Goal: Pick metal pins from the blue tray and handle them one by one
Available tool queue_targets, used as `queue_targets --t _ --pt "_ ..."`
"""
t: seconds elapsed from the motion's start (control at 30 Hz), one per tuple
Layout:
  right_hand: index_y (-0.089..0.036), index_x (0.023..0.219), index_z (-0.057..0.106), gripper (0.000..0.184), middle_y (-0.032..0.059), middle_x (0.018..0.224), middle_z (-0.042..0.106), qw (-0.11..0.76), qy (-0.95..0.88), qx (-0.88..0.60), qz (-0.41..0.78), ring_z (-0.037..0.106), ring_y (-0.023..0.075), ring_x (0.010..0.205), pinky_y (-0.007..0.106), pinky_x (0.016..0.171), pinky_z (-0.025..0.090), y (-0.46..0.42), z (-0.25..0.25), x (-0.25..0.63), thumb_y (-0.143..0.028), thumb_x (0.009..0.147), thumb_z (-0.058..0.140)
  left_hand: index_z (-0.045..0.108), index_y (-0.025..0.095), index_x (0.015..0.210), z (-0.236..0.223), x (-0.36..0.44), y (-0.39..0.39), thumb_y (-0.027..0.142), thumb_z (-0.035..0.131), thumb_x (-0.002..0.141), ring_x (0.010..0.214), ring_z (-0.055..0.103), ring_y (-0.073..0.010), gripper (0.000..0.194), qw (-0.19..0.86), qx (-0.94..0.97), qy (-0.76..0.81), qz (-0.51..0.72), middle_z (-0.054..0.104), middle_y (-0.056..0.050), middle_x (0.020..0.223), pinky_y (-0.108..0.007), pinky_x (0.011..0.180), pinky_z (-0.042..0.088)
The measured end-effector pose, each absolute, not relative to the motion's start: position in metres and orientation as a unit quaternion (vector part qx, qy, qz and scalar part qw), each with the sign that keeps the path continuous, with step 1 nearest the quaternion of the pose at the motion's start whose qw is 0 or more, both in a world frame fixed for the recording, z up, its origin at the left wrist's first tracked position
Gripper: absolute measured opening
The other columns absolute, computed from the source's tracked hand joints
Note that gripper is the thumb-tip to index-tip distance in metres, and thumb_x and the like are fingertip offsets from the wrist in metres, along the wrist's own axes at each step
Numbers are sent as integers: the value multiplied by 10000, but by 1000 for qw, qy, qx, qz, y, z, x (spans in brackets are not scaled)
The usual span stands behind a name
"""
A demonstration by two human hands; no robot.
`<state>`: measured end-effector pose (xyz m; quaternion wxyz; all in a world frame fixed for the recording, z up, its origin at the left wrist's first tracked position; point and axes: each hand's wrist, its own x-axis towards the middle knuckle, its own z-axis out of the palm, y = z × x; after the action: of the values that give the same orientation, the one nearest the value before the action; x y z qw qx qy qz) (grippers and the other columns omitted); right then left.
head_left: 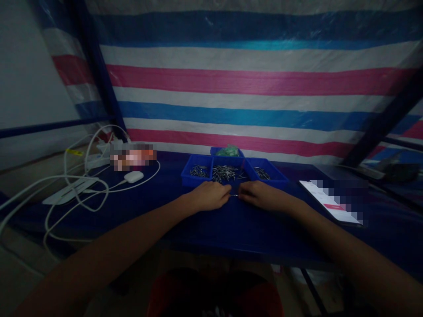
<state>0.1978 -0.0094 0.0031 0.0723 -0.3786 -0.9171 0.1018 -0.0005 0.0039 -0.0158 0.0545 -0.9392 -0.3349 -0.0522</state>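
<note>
Just in front of the blue bins, my left hand [213, 195] and my right hand [259, 195] face each other over the desk. A thin silvery metal pin [234, 195] spans the small gap between them, its ends inside the closed fingertips of both hands. Behind the hands, many similar metal pieces [226, 171] lie heaped in the middle bin. Smaller heaps lie in the left blue bin [186, 175] and the right blue bin [280, 177]. A back bin [213, 151] holds something green and crumpled, perhaps plastic bags [229, 151]. The exact form of the pin is too small to tell.
On the left, white cables [99, 193], a power strip [71, 190] and a white earbud case [134, 176] lie on the dark blue desk [228, 233]. A lit tablet-like screen [330, 204] lies at right. A striped plastic sheet [247, 83] hangs behind.
</note>
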Motion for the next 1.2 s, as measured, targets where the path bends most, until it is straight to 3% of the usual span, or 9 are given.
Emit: queue_targets --t 0.43,0.77,0.97,1.2 --pt "-181 800 510 120 35 759 571 75 -920 -372 99 525 140 672 259 633 394 -9 2 199 -219 831 400 487 181 858 -17 -1 5 331 296 864 643 579 -184 242 76 -938 -330 -70 607 -40 735 -265 502 392" --pt "-167 787 510 139 46 763 583 73 -922 -371 84 534 136 671 242 627 389 -9 2 199 -216 841 391 477 180 926 -18 -1 7 335 231 888 666 583 -184 294 65 -933 -351 -56 612 -53 769 -283 543 414" --pt "-168 779 507 189 54 768 587 79 -919 -378 82 543 143 681 251 639 386 -8 2 198 -234 862 352 494 178 914 -14 -1 5 358 289 874 669 577 -184 275 52 -936 -344 -59 611 -52 767 -278 545 408" --pt "-167 879 464 113 47 760 575 101 -908 -398 88 532 148 652 255 583 374 -9 3 200 -254 820 423 508 176 917 -16 -2 7 327 268 886 644 567 -166 286 49 -937 -338 -71 611 -54 762 -261 535 395"
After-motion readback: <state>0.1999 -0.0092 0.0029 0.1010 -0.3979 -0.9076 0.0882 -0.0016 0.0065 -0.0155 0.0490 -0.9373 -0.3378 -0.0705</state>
